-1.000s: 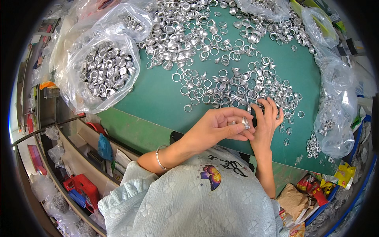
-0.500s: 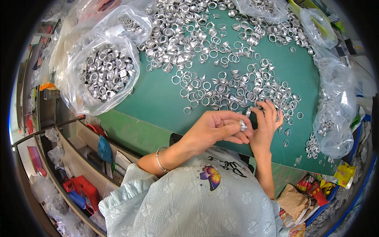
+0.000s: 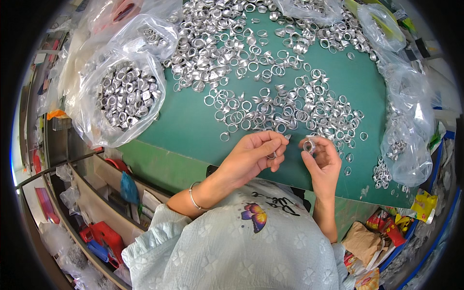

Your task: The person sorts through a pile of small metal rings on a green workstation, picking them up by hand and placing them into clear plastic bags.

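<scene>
Silver-coloured metal rings [image 3: 290, 113] lie in a loose heap on the green tabletop, just beyond my hands. My left hand [image 3: 253, 157] is closed, its thumb against the fingers, with a ring [image 3: 272, 155] tucked in the curled fingers. Another small shiny piece shows by its index fingertip, too small to make out fully. To the right, my right hand [image 3: 325, 162] pinches a single ring [image 3: 309, 146] between thumb and fingers, held upright so its hole shows. A narrow gap separates the two hands, both near the table's front edge.
A clear plastic bag [image 3: 87, 116] full of chunky rings stands open at the left. More rings [image 3: 208, 53] cover the far table. Plastic bags [image 3: 408, 125] line the right side, beside a small ring cluster [image 3: 382, 176]. An open drawer [image 3: 104, 193] sits at lower left.
My right hand has drawn back from the heap and turned, now holding a ring up. My left hand has moved slightly left, apart from the right, and the ring at its thumb has shifted from sight.
</scene>
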A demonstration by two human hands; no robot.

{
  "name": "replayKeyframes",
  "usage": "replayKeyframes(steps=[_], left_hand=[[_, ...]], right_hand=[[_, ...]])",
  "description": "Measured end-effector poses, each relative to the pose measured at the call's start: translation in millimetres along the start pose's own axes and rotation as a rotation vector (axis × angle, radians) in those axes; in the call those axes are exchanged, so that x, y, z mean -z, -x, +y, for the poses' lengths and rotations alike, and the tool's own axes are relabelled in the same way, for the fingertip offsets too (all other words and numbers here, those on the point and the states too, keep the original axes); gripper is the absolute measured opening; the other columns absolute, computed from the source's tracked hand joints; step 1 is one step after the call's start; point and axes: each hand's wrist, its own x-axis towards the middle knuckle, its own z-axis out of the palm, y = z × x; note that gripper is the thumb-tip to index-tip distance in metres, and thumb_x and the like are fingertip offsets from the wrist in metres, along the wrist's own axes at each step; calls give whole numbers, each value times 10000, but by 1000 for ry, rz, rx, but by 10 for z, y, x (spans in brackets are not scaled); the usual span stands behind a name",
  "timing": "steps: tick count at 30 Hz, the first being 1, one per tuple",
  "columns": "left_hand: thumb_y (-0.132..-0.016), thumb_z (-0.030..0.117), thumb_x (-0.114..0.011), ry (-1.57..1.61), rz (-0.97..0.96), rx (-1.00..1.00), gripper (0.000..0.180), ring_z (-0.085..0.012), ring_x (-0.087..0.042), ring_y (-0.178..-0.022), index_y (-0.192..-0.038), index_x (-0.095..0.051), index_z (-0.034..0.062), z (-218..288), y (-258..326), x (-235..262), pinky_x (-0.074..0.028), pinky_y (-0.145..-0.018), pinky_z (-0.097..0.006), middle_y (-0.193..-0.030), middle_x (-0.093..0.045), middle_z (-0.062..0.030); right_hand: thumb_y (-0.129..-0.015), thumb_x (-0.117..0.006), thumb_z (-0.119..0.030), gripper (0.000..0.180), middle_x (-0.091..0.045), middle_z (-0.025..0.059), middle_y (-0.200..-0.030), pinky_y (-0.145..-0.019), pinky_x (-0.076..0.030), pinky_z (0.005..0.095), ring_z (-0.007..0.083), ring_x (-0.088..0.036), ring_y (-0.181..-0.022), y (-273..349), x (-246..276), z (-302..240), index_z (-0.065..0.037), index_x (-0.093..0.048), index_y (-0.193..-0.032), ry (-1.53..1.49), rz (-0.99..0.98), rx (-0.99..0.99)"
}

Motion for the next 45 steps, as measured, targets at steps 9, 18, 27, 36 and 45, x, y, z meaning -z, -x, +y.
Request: replayKeyframes(steps=[9,18,27,36,45], left_hand=[[-875,19,-538,128,270,-14,330,-213,-560,-1041,-1200,-525,-35,70,15,7,-430,-946,-348,-1106,-603,-115],[-832,-90,-452,80,426,-529,430,-294,-528,-1078,-1254,-376,-126,785,250,209,-445,-990,-393,-1131,-507,-194],[-856,-68,-358,154,632,-992,358,-327,-484,-1073,-1205,-368,-144,1818,143,426,-453,-979,-410,-1145,-431,-209],[-889,-28,-330,180,531,-968,390,-368,-459,-1136,-1264,-303,-130,1823,128,459,-430,-1009,-441,-1174,-409,-230],[-882,37,-496,-1207,864,-671,227,-127,-571,-740,-1062,-622,-21,2193,272,468,-506,-611,-283,-833,-582,-70]], right_hand=[[-939,-490,-104,276,-525,68,-895,-550,-356,226,98,-445,-638,94,179,59,19,-506,-1185,-579,-20,-366],[-956,-467,-132,190,-459,23,-656,-457,-328,214,96,-429,-502,120,178,105,22,-553,-1028,-439,-73,-394],[-953,-464,-126,181,-466,28,-648,-462,-332,212,95,-433,-513,89,112,86,21,-559,-999,-381,-94,-387],[-951,-466,-112,168,-486,35,-657,-461,-339,212,96,-439,-517,106,90,100,18,-566,-988,-357,-59,-429],[-949,-478,-119,165,-488,36,-657,-460,-336,207,93,-431,-517,90,52,132,15,-566,-991,-338,-80,-426]])
